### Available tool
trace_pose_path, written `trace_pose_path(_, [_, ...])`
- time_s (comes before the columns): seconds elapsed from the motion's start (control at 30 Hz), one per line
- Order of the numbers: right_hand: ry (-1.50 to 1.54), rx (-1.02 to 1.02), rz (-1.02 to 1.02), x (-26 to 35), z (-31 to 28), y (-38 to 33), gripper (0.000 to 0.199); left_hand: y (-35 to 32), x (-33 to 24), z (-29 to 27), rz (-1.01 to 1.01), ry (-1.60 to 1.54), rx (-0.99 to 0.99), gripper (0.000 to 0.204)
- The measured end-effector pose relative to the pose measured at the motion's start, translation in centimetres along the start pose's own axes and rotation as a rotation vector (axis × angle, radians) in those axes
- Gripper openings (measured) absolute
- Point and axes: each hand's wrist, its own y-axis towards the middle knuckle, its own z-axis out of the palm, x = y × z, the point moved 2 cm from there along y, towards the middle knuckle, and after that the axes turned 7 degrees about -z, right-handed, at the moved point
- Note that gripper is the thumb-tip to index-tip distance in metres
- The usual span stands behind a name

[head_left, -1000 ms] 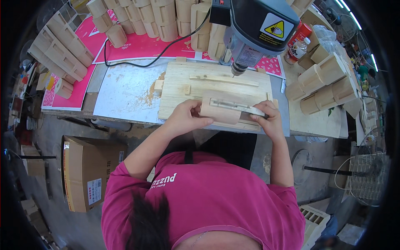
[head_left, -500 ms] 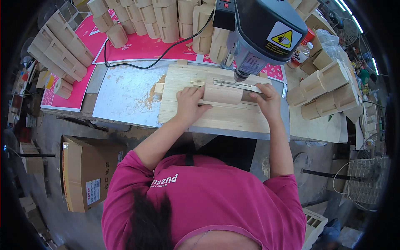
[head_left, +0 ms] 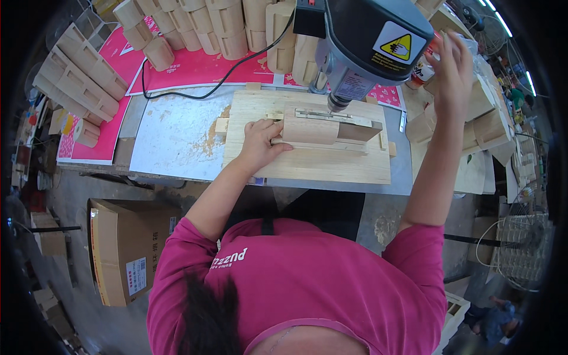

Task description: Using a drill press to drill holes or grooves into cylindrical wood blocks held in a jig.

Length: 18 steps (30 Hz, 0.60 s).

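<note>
A pale half-round wooden block (head_left: pixel 310 129) lies on a flat wooden jig board (head_left: pixel 266 168) beneath the drill press (head_left: pixel 370 41). The drill chuck (head_left: pixel 338 105) hangs just over the slotted metal strip (head_left: pixel 313 114) along the block's upper side. My left hand (head_left: pixel 263 144) grips the block's left end, thumb on the near side and fingers on the far side. Raised at the right of the drill head, my right hand (head_left: pixel 452 74) has its fingers stretched upward and apart. No grasped object shows in it.
Rows of wooden cylinders (head_left: pixel 228 26) stand along the back on pink printed sheets (head_left: pixel 195 74). A black cable (head_left: pixel 236 71) curves across them. More wooden cylinders (head_left: pixel 491 127) and a red-labelled bottle (head_left: pixel 421 74) are at the right. A cardboard box (head_left: pixel 127 248) sits on the floor at left.
My right hand has left the block's right end and risen to the right side of the drill press. My left hand stays at the block's left end.
</note>
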Motion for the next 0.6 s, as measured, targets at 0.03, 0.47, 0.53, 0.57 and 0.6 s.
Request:
trace_pose_path(0.03, [-0.012,-0.011,-0.006,-1.1,-0.2,1.6,0.020,0.2,-0.2,0.0,0.011,-0.004,-0.002,0.051])
trace_pose_path(0.47, [-0.669,0.293,-0.349,5.2,-1.1,-7.5,0.015,0.0,0.1,0.1,0.011,0.025,0.004,0.052])
trace_pose_path(0.53, [-0.578,0.244,-0.372,3.8,-1.2,-10.1,0.012,0.0,0.3,0.2,-0.005,0.033,0.015,0.052])
trace_pose_path(0.57, [-0.489,0.195,-0.395,3.3,-1.4,-11.2,0.012,0.0,0.1,0.2,-0.001,0.028,0.021,0.052])
trace_pose_path(0.6, [-0.494,0.193,-0.392,2.8,-1.6,-12.2,0.012,0.1,-0.1,0.1,-0.015,0.033,0.029,0.052])
